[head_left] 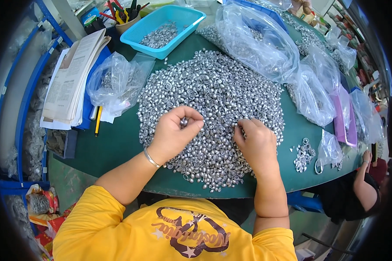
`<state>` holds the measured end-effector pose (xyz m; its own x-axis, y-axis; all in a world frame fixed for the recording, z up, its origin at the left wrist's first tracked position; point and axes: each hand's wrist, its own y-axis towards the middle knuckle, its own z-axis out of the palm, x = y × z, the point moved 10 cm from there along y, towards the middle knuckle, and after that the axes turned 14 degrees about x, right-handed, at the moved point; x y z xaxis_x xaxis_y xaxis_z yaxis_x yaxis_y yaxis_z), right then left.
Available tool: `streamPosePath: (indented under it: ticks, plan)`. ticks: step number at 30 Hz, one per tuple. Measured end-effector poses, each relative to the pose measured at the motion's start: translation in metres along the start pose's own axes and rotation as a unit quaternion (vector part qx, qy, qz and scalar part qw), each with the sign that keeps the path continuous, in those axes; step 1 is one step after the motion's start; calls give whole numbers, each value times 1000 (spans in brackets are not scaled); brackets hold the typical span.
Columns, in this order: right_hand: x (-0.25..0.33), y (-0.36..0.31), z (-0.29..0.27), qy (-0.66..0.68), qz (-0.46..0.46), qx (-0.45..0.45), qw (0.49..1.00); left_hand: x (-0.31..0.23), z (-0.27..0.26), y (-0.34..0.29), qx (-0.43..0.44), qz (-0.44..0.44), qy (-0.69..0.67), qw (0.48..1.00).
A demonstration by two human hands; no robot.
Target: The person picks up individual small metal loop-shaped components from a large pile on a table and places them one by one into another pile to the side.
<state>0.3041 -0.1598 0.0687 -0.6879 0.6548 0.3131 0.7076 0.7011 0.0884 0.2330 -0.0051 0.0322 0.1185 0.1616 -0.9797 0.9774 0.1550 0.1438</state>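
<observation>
The pile (222, 93) of small silver pieces is right in front of me, spread wide over the middle of the green table (113, 150), its near side reaching almost to the edge. Some pieces are rounded like beads, others show an open ring shape.

My left hand (172, 132) is over the left part of the pile, thumb and forefinger bent toward each other with their tips close; I cannot tell whether a piece is pinched there. My right hand (259, 145) is over the right part, fingers curled in near the thumb, and I cannot tell whether they are clamped on anything. I wear a bracelet (151, 157) on my left wrist and a yellow shirt (87, 222).

Beyond the pile, to the left, sits a blue basket (128, 40) with more pieces in it, and behind it a pot (127, 27) of pliers. A big clear bag (261, 50) of pieces lies just behind the pile on the right. Left of the pile are a smaller bag (106, 80) and a stack of papers (69, 87).

Well off to my right lie a little heap (305, 155) of pieces and a purple basket (342, 117); past them shows a co-worker's arm (365, 187). Blue shelves (21, 126) stand at far left.
</observation>
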Motion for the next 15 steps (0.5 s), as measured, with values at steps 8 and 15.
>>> streamPosePath:
  ticks: [8, 15]
  plan:
    - [-36, 6, 3, 222, 75, -20, 972, -38, 46, -2, 78, 137, 380, 912]
    - [3, 3, 1, 156, -100, 22, 982, -37, 43, -5, 57, 133, 396, 907]
